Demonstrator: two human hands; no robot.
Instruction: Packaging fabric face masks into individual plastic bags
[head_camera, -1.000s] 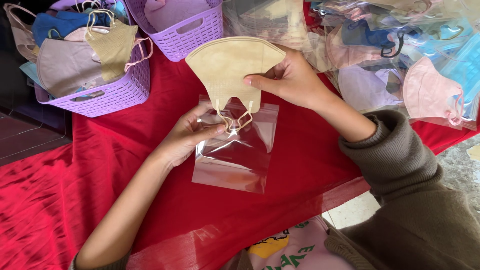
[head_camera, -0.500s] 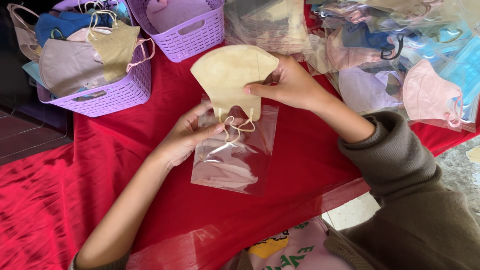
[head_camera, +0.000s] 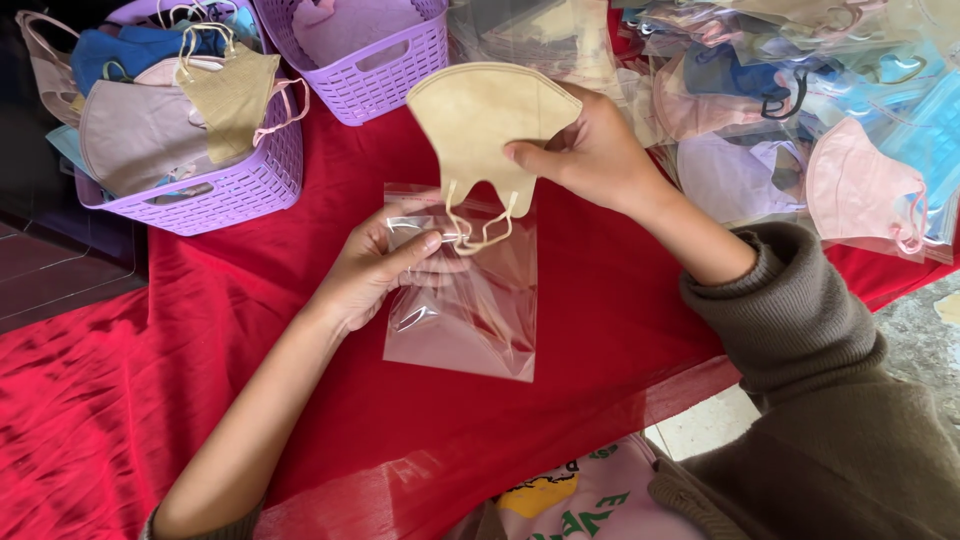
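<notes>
My right hand (head_camera: 590, 150) pinches a folded tan face mask (head_camera: 485, 120) by its right edge and holds it upright over a red cloth (head_camera: 600, 300). The mask's ear loops (head_camera: 478, 230) hang down into the mouth of a clear plastic bag (head_camera: 470, 300). My left hand (head_camera: 375, 265) grips the bag's upper left edge, thumb on top, and keeps the mouth spread. The bag's lower part lies flat on the cloth.
A purple basket (head_camera: 215, 190) with masks of several colours stands at the back left, and a second purple basket (head_camera: 385, 70) stands behind the tan mask. Bagged masks (head_camera: 800, 120), pink, blue and white, are piled at the back right. Bare floor (head_camera: 60, 270) shows at left.
The tan mask has come down a little, and its ear loops now reach into the bag's mouth. My left hand has pulled the bag's opening wider.
</notes>
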